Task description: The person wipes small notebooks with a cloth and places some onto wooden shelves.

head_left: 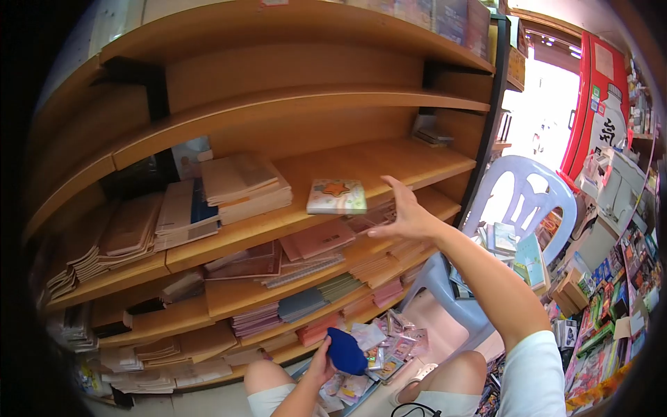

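My right hand (411, 214) reaches over the wooden shelf (375, 156), thumb and fingers spread, with nothing in it. Just left of it, apart from the fingers, a small thick book (336, 197) with an orange star-like picture on its pale cover lies at the shelf's front edge. Low down, near my knees, my left hand (320, 363) grips a dark blue cloth (347, 352). Beneath the cloth, small packets and cards (397, 345) lie in a loose heap on the floor.
Stacked notebooks (243, 182) fill the shelf's left part, with more paper goods (302, 306) on lower shelves. A blue plastic chair (517, 174) bearing books (501, 238) stands at right. Beyond it, crowded merchandise (611, 292) and a red door panel (599, 104) flank a bright doorway.
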`<state>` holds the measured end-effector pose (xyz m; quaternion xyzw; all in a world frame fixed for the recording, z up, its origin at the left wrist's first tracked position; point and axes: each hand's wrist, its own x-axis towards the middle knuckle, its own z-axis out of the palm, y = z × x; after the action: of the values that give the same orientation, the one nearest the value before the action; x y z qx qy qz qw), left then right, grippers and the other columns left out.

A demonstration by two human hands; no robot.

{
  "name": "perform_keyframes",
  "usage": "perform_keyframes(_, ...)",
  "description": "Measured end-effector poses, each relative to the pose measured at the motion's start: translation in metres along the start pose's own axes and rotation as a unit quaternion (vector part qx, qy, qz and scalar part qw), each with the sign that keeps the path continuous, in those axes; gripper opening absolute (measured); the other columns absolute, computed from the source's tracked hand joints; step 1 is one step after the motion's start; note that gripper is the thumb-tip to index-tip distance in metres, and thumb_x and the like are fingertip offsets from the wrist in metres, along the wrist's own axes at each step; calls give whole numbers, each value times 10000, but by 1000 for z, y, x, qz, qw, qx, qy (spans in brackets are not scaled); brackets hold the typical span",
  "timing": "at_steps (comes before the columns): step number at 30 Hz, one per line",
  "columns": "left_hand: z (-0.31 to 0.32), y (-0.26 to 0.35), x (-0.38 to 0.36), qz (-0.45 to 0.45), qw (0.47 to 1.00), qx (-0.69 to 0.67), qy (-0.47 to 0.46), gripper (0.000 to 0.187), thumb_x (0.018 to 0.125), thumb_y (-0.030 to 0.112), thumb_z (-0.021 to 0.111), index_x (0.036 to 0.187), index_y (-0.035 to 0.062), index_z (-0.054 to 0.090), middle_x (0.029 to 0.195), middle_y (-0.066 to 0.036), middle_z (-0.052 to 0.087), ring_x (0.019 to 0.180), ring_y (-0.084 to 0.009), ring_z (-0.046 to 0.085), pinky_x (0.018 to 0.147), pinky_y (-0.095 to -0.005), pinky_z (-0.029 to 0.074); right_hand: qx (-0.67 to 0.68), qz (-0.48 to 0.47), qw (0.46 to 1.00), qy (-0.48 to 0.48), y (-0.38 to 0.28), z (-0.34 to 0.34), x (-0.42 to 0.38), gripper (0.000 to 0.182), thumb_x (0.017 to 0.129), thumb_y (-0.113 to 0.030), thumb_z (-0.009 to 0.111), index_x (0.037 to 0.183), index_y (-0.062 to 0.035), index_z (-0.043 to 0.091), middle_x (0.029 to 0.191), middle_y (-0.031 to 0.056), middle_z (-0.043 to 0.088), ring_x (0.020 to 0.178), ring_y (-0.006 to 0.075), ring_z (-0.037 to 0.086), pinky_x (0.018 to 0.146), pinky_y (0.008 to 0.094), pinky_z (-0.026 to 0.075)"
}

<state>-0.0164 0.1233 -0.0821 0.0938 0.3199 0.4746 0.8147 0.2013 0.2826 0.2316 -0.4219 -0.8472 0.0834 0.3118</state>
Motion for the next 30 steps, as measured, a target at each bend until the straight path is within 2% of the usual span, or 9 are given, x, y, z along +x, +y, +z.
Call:
perform_keyframes(5,-39,-5,15,-17,996,17,-90,410,895,258,522,1228,23,475,1162,-120,591,1051,-246,588,939,-388,456,-44,77,991,-104,-17,18,56,1176,555,-437,817,1411,-26,123,1427,287,187,1343,401,195,1101,454,185)
perform_keyframes(11,-40,1,5,94,968,234,-7,439,812,140,667,1188,-7,497,1119,-107,589,974,-204,594,875,-317,471,-7,22,999,24,-14,36,46,1158,486,-423,837,1384,-54,206,1344,245,308,1239,397,328,1043,475,265)
perform_keyframes(13,-39,-2,1,157,911,359,131,510,698,242,779,1096,-3,575,1120,-152,549,1021,-270,537,886,-347,439,-12,-99,988,114,-25,37,27,1064,475,-293,859,1331,-64,271,1285,235,322,1189,410,357,1000,463,328)
perform_keyframes(16,-50,-6,3,292,703,606,230,526,596,312,823,999,30,636,1150,-190,473,1090,-342,432,929,-398,384,-113,-143,974,134,-42,33,-18,1064,463,-213,884,1320,-100,264,1314,234,262,1223,412,335,1012,434,347)
perform_keyframes(20,-38,8,-9,365,740,525,206,488,543,274,848,900,11,645,1213,-191,401,1145,-354,378,980,-409,342,-69,-141,982,109,-46,41,-77,1086,452,-231,896,1318,-128,248,1318,248,255,1220,443,323,1000,468,350)
perform_keyframes(24,-28,12,-16,298,888,330,120,468,577,168,837,950,-23,627,1305,-110,376,1191,-253,411,998,-335,341,-27,-105,987,116,-48,50,-131,1052,468,-228,892,1299,-126,255,1310,253,241,1194,454,336,980,474,366)
perform_keyframes(25,-20,17,-29,289,920,262,26,483,615,102,802,1039,-24,607,1371,-90,323,1220,-218,387,1003,-320,331,-8,-84,990,110,-44,54,-156,1066,470,-230,893,1305,-131,237,1322,254,231,1204,453,328,982,476,367)
perform_keyframes(29,7,23,-61,243,967,63,-43,400,748,-24,656,1135,26,570,1001,-55,635,935,-186,602,898,-316,458,28,-49,990,126,-34,66,-197,1092,463,-223,895,1309,-129,211,1336,255,239,1227,449,316,996,474,351)
perform_keyframes(30,5,22,-66,248,966,59,-43,424,759,-5,656,1166,41,549,1064,-65,613,973,-192,588,909,-325,451,36,-42,990,130,-32,68,-205,1087,464,-219,894,1306,-119,213,1333,257,249,1228,447,317,998,473,348)
